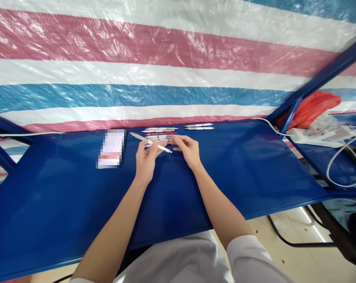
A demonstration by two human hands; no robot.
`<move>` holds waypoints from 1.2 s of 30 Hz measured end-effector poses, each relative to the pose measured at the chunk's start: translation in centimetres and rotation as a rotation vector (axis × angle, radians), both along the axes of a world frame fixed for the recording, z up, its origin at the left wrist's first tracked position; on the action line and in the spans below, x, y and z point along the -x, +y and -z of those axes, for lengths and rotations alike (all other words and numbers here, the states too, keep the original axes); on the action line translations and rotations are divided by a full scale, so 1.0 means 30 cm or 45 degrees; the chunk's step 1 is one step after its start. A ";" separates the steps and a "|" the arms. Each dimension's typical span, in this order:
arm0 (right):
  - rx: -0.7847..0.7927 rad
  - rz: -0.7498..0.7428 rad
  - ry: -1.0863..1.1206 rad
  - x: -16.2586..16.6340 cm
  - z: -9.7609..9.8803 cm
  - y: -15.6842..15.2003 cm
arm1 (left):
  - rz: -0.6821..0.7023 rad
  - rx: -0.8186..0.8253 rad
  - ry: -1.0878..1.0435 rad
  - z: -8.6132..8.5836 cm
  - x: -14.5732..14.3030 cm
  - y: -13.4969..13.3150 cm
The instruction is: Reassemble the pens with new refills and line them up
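A white pen (pixel 145 139) with a grey end slants across my left hand (pixel 147 160), which is shut on it between thumb and fingers. Its narrow tip points down to the right, just short of my right hand (pixel 189 151). The fingers of that hand are bent, with thumb and forefinger apart, and I see nothing between them. Behind both hands lies a group of pens (pixel 158 130), mostly white and grey with a red pen (pixel 169 133) among them; my fingers partly hide the nearest ones. Farther right, two white pens (pixel 199 126) lie side by side.
A blurred-out white and red rectangular item (pixel 111 149) lies left of my hands on the blue table (pixel 239 169). Striped plastic sheeting (pixel 154 70) hangs behind. At the right are a blue metal frame (pixel 304 82), a red plastic bag (pixel 315 106) and white cables (pixel 331 165).
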State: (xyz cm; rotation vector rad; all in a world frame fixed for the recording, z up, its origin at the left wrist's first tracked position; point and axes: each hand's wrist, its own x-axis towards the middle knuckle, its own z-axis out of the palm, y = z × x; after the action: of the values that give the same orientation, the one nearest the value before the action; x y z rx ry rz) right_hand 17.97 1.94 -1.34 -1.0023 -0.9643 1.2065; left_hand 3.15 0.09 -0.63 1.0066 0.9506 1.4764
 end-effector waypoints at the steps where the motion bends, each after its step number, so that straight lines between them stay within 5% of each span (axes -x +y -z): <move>1: -0.028 0.004 -0.064 0.004 0.004 -0.004 | 0.003 0.009 -0.049 -0.002 -0.002 0.000; 7: -0.202 -0.123 -0.378 0.016 0.023 -0.023 | -0.026 0.053 -0.122 0.002 -0.011 -0.003; 12: -0.214 -0.049 -0.394 0.014 0.029 -0.023 | -0.024 0.075 -0.092 -0.005 -0.012 -0.011; 17: -0.164 0.004 -0.266 0.024 0.026 -0.022 | -0.178 0.117 -0.212 -0.019 -0.001 -0.002; 21: -0.100 -0.010 0.108 0.054 0.000 -0.028 | -0.203 0.154 -0.163 0.002 -0.007 -0.003; 27: 0.056 0.216 0.588 0.055 0.006 0.015 | 0.010 0.014 0.491 0.015 -0.013 -0.030; 33: -0.038 0.363 0.820 -0.003 0.035 0.062 | 0.060 -0.478 1.474 0.017 0.032 -0.032; 36: -0.081 0.352 0.982 -0.014 0.035 0.050 | 0.054 -0.578 1.756 0.038 0.056 -0.044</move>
State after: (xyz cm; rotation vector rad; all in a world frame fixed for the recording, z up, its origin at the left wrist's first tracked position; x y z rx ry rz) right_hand 18.37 3.44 -2.37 -0.5142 -0.2431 1.1741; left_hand 1.48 -1.23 -1.76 2.4762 1.4911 0.8092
